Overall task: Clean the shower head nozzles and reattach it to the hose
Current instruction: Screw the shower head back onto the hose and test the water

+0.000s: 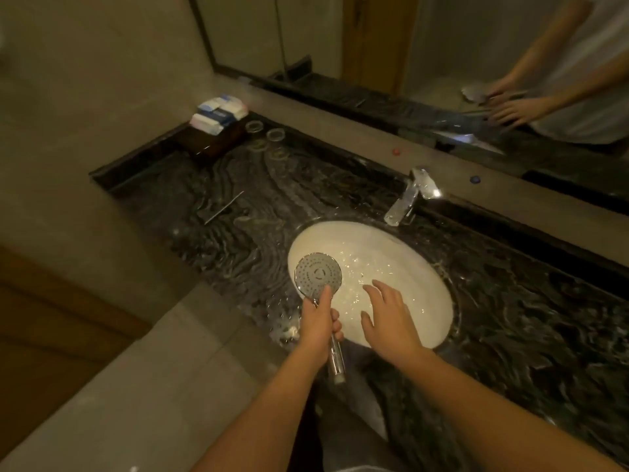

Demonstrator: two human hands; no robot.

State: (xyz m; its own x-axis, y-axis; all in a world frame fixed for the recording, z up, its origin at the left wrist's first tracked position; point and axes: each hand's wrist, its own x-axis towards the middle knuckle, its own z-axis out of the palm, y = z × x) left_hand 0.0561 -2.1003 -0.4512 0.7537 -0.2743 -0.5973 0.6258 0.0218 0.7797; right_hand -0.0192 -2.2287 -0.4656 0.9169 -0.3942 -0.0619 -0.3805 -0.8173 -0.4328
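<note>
Two bare hands work over a white oval sink (418, 267) set into a dark, veined stone counter (211, 212), low and centre in the frame. The left hand (318, 323) grips the chrome handle of the shower head (317, 274), fingers curled round the stem and thumb lying up along it toward the round face. That face, dotted with nozzles, is turned up toward the camera and sits over the left rim of the basin; the handle's free end points down toward the bottom of the frame, with no hose on it. The right hand (388, 318) hovers just right of the shower head, over the basin, fingers spread and relaxed, holding nothing and apart from the head. Droplets glint on the basin's white surface. A chrome faucet (410, 197) stands at the upper right edge of the sink. Toward the upper left of the frame, a dark tray holds small wrapped toiletries (219, 114), with several clear glasses (269, 141) just beside it to the right. A thin rod-like object (224, 207) lies on the counter left of the sink; what it is cannot be told. Along the top right, a mirror (442, 46) reflects both hands and a light shirt.
</note>
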